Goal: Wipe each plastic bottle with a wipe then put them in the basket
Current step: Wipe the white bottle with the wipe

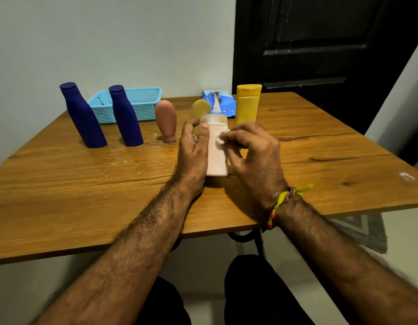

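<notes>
Bottle wiping at a wooden table [62, 184] set against a pale wall, dark panelled door [320, 43] at far right.

The tabletop is grained, cracked wood with pale smears. The left hand [194, 151] is clamped around an upright pale pink bottle [216, 158] near the table centre; the right hand [255, 151] pinches a small white wipe [223, 137] against its side. At far left stand two matte dark blue bottles [83, 116], a perforated light blue basket [142, 102] behind them. A rounded brown bottle [166, 120], a yellow bottle [247, 104] and a blue wipes packet [221, 102] stand farther back.
</notes>
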